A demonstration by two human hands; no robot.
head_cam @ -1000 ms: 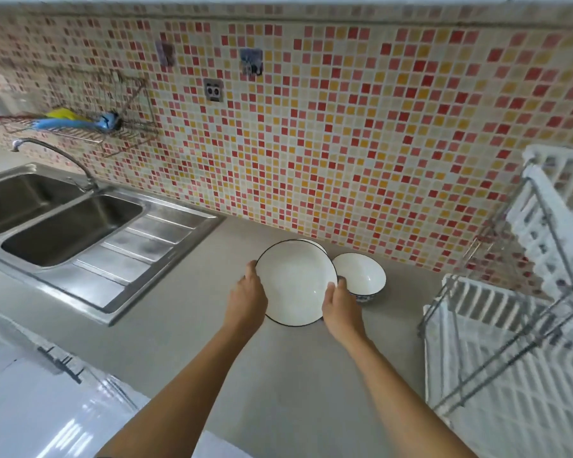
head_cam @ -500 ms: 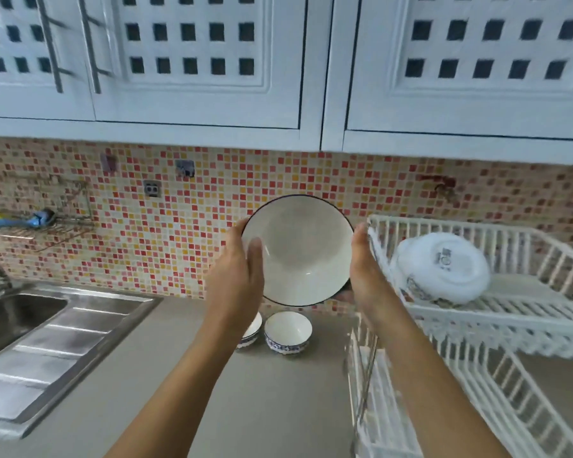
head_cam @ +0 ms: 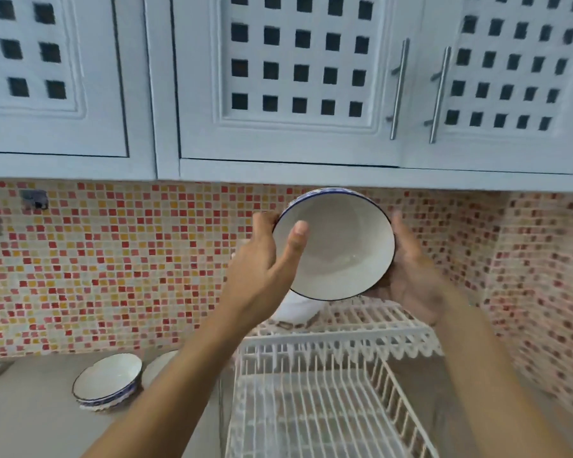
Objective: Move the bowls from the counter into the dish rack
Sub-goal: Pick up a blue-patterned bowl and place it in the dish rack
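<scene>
Bowl (head_cam: 336, 246) held up in both hands, above the upper shelf of the rack (head_cam: 341, 328) and just under the cupboards (head_cam: 295, 84). It is tipped on edge, its hollow facing the person, which I take to be so it can be stood or turned over on the shelf to drain. The left hand (head_cam: 262, 272) clasps the left rim, thumb lying inside the bowl and fingers curled round the back. The right hand (head_cam: 411, 276) cradles the right side and underside, fingers wrapped behind it. Two hands seem sensible for a smooth, glazed thing.

The bowl is white and round with a thin dark rim line and a blue pattern outside. Another white dish (head_cam: 295, 312) already sits on the shelf, partly hidden behind the left wrist. The rack is white wire, tiered, with upright prongs below. On the grey counter (head_cam: 30, 418) left of the rack, two more bowls (head_cam: 108, 383) wait, so the job looks partway done. The wall tiles (head_cam: 113, 259) are small, red and yellow.
</scene>
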